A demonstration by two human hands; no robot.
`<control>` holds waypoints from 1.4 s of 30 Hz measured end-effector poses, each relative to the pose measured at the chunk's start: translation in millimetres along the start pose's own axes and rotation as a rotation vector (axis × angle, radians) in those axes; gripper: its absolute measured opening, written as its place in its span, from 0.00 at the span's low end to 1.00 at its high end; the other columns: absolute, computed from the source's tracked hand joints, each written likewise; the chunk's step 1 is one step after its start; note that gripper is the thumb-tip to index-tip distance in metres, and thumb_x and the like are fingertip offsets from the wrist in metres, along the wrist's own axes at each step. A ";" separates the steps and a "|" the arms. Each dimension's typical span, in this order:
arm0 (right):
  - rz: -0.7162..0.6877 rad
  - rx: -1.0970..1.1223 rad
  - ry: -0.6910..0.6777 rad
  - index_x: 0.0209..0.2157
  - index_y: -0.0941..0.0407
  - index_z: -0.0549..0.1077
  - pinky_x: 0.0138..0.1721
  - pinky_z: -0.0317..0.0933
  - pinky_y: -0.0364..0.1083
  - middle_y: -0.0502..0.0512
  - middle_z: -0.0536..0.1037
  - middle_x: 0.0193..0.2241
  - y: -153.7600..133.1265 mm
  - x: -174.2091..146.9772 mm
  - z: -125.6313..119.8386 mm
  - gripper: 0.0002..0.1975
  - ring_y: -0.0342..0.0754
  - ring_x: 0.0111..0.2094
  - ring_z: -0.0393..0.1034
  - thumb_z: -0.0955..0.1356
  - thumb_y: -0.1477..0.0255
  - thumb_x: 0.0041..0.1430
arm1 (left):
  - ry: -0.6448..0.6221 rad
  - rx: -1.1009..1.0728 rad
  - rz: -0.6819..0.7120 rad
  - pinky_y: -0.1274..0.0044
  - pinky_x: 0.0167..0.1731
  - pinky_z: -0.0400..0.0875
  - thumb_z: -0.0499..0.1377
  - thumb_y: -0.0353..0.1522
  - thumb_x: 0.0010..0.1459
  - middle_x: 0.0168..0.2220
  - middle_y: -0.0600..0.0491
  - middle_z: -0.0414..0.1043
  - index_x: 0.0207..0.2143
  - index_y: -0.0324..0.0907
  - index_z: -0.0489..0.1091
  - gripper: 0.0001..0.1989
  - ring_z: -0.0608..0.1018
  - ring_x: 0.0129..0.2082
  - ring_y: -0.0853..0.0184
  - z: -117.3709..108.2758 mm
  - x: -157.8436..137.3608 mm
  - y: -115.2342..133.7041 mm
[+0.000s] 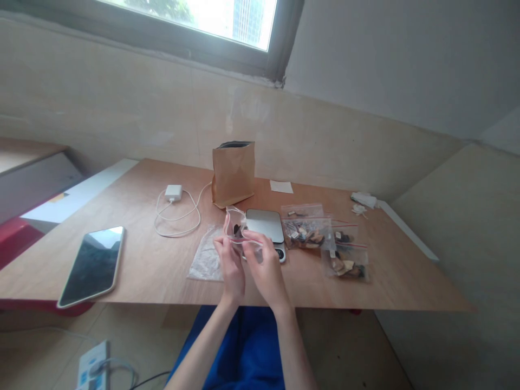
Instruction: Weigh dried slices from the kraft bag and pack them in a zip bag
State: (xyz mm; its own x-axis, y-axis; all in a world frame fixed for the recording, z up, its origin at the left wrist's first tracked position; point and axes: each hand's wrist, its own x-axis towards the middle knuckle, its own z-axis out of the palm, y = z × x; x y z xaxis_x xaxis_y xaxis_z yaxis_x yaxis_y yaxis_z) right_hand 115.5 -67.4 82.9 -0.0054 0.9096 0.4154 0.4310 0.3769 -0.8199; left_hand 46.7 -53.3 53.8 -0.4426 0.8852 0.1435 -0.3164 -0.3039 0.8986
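Observation:
Between my two hands is a clear zip bag (236, 218) with a red seal line and a few dark pieces inside. My left hand (231, 265) grips its left edge, and my right hand (265, 265) pinches the right edge near the seal. The bag's mouth appears spread apart toward me. Just behind and to the right lies a small digital scale (265, 225) with a silver plate, its lower part partly covered by my right hand. A flat, crinkled clear plastic bag (206, 259) rests on the table beside my left hand.
Several filled zip bags (307, 232) lie right of the scale. A brown paper pouch (233, 172) stands open at the back. Left are a white charger (173, 193) with a looped cable and a tablet (94, 265) near the front edge. Crumpled tissue (364, 200) lies far right.

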 end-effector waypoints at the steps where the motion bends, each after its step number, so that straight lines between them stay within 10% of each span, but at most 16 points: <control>1: 0.005 0.014 0.003 0.42 0.51 0.71 0.49 0.61 0.49 0.54 0.75 0.41 0.2 1.1 -1.3 0.11 0.48 0.46 0.68 0.61 0.67 0.61 | -0.023 -0.028 0.000 0.75 0.41 0.69 0.43 0.40 0.61 0.45 0.49 0.69 0.36 0.45 0.59 0.10 0.74 0.41 0.69 -1.3 -1.8 -0.6; 8: 0.106 0.118 0.086 0.36 0.54 0.75 0.42 0.64 0.46 0.55 0.78 0.37 13.1 -0.8 -28.3 0.15 0.50 0.41 0.72 0.60 0.64 0.62 | 0.059 0.083 0.041 0.69 0.56 0.56 0.52 0.38 0.58 0.57 0.49 0.59 0.42 0.46 0.58 0.11 0.62 0.58 0.66 -23.1 14.1 -4.9; 17: -0.025 0.061 0.090 0.44 0.53 0.73 0.51 0.58 0.49 0.56 0.75 0.45 29.7 -3.1 -32.3 0.15 0.48 0.49 0.67 0.59 0.66 0.63 | -0.379 0.097 -0.117 0.71 0.44 0.69 0.54 0.41 0.56 0.41 0.47 0.74 0.35 0.40 0.68 0.14 0.76 0.41 0.62 -22.0 11.1 -1.5; 23: 0.196 0.108 0.318 0.32 0.59 0.75 0.36 0.64 0.46 0.56 0.78 0.26 52.9 -5.4 -32.7 0.23 0.48 0.29 0.72 0.56 0.58 0.62 | -0.152 0.182 -0.110 0.79 0.31 0.69 0.55 0.43 0.54 0.27 0.53 0.74 0.29 0.40 0.69 0.14 0.76 0.27 0.69 -25.7 13.6 -4.2; 27: 0.285 0.167 0.405 0.25 0.58 0.72 0.27 0.61 0.43 0.53 0.74 0.17 79.7 -7.7 -21.9 0.26 0.45 0.20 0.68 0.57 0.53 0.59 | -0.214 0.212 -0.138 0.81 0.26 0.66 0.55 0.43 0.54 0.26 0.54 0.74 0.29 0.40 0.69 0.15 0.74 0.23 0.71 -29.1 21.2 -15.9; 42: 0.275 0.091 0.484 0.31 0.58 0.71 0.33 0.59 0.43 0.52 0.74 0.24 103.4 -16.0 -12.9 0.18 0.46 0.28 0.68 0.61 0.57 0.57 | -0.149 0.166 -0.196 0.81 0.26 0.66 0.56 0.42 0.53 0.25 0.54 0.73 0.28 0.39 0.67 0.14 0.73 0.24 0.71 -37.4 21.3 -30.0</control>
State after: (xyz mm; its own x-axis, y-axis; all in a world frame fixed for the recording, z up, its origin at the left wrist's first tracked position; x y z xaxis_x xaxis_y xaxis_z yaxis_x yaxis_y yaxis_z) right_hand 171.9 -45.3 -3.5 0.5201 0.8006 0.2976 0.2785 0.1705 -0.9452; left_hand 15.5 -38.6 14.4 -0.2548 0.9670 0.0083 -0.2367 -0.0707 0.9690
